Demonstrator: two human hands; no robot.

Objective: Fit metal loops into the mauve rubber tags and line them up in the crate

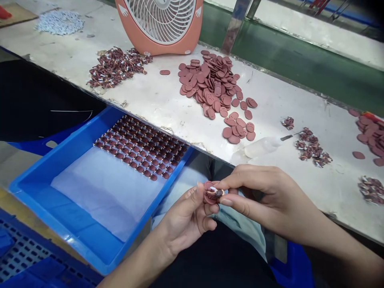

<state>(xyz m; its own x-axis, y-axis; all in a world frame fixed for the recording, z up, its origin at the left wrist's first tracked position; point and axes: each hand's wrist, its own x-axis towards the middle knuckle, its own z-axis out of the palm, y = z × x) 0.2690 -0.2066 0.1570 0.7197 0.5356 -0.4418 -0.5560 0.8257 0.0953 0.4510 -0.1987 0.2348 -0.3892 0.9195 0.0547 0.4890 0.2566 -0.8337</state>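
Note:
My left hand (190, 216) pinches a reddish-brown oval disc (208, 197) between thumb and fingers, above my lap. Against its face lies a small dark-brown figurine (216, 193) with white and orange details, gripped by the thumb and index finger of my right hand (261, 196). Beyond my hands, on the table, a translucent bottle with a thin metal tip (262, 147) lies on its side. Near that tip is a small cluster of similar figurines (310, 146). A large heap of oval discs (213, 80) is spread farther back.
At the left, a blue tray (39, 196) lined with a pale sheet holds rows of discs bearing figurines. On the white table (144, 96) stand an orange fan (162, 48), a larger figurine pile (117, 68) and a light-blue pile (60, 21). More discs (372, 134) lie at the right.

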